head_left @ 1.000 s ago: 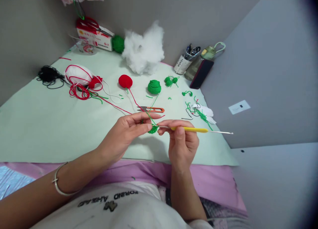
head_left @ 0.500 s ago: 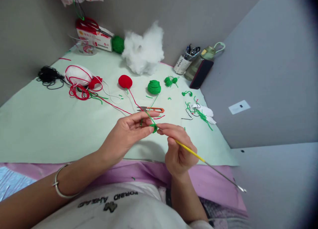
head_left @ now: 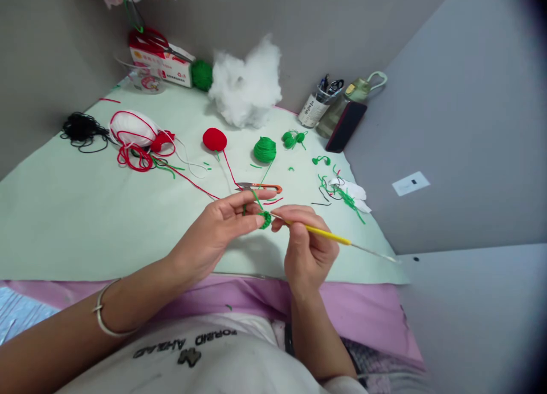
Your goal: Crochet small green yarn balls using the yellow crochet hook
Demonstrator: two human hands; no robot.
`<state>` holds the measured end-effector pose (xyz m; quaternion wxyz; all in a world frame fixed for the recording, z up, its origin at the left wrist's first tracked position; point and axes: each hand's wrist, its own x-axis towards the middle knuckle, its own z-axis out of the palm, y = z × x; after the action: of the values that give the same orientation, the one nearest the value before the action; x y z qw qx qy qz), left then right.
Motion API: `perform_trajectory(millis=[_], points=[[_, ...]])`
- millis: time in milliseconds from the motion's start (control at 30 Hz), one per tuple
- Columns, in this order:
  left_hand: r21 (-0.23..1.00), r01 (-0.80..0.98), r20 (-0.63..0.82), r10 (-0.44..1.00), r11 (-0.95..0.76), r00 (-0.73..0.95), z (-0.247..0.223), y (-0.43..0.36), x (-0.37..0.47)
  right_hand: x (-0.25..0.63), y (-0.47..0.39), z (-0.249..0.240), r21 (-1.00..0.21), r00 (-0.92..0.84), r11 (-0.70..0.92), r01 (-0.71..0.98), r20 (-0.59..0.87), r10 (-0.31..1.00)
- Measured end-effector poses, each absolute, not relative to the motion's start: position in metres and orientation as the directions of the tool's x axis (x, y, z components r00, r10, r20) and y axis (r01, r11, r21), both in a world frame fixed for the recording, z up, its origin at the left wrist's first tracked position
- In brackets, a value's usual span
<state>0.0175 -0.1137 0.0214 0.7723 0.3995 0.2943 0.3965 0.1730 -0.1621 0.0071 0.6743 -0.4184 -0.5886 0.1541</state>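
Between its thumb and fingers my left hand (head_left: 228, 226) pinches a small green crocheted piece (head_left: 265, 219). Green yarn runs over my left index finger up to a green yarn ball (head_left: 265, 150) on the table. My right hand (head_left: 310, 246) grips a crochet hook with a yellow handle (head_left: 327, 233). The hook's front tip is at the green piece, and its metal rear end points right and slightly down. Just beyond my left fingers lie orange-handled thread snips (head_left: 271, 187).
A red ball (head_left: 214, 139), white yarn (head_left: 133, 129) and black yarn (head_left: 83, 129) lie on the left. White stuffing (head_left: 245, 86) sits at the back. A pen cup (head_left: 314, 110), phone (head_left: 347, 127) and bottle stand back right, with thread scraps (head_left: 348, 197) nearer.
The crochet hook has swung to a flatter angle, its rear end now higher. My right hand has turned with it, and more of the green piece shows.
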Motion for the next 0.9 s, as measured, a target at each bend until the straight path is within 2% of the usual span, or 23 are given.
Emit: perform_trajectory(millis=[200,300,367,400,467,533,600,733,900], points=[[0.856,-0.389,-0.114,0.857,0.342,0.502,0.021,-0.118,0.021,0.170,-0.162,0.001,-0.683,0.201,0.591,0.429,0.710,0.675],[0.793,-0.433,-0.168,0.838,0.428,0.520,0.020,-0.117,0.022,0.171,-0.163,-0.008,-0.502,0.079,0.587,0.635,0.798,0.597],[0.737,-0.440,-0.207,0.791,0.513,0.576,0.019,-0.115,0.023,0.173,-0.163,-0.010,-0.424,0.025,0.588,0.689,0.824,0.566],[0.715,-0.439,-0.218,0.770,0.544,0.600,0.019,-0.113,0.023,0.174,-0.163,-0.010,-0.447,0.044,0.593,0.670,0.820,0.570],[0.703,-0.442,-0.216,0.759,0.557,0.614,0.017,-0.110,0.021,0.176,-0.165,-0.005,-0.582,0.170,0.585,0.565,0.775,0.608],[0.731,-0.447,-0.198,0.787,0.516,0.585,0.016,-0.109,0.020,0.176,-0.166,0.001,-0.721,0.301,0.562,0.405,0.686,0.663],[0.782,-0.424,-0.174,0.814,0.457,0.555,0.016,-0.110,0.019,0.174,-0.166,0.005,-0.791,0.328,0.542,0.284,0.611,0.720],[0.865,-0.360,-0.125,0.845,0.349,0.519,0.019,-0.118,0.020,0.170,-0.162,0.003,-0.788,0.280,0.547,0.283,0.613,0.739],[0.898,-0.337,-0.095,0.871,0.284,0.481,0.018,-0.119,0.020,0.168,-0.159,-0.001,-0.815,0.287,0.524,0.250,0.579,0.764]])
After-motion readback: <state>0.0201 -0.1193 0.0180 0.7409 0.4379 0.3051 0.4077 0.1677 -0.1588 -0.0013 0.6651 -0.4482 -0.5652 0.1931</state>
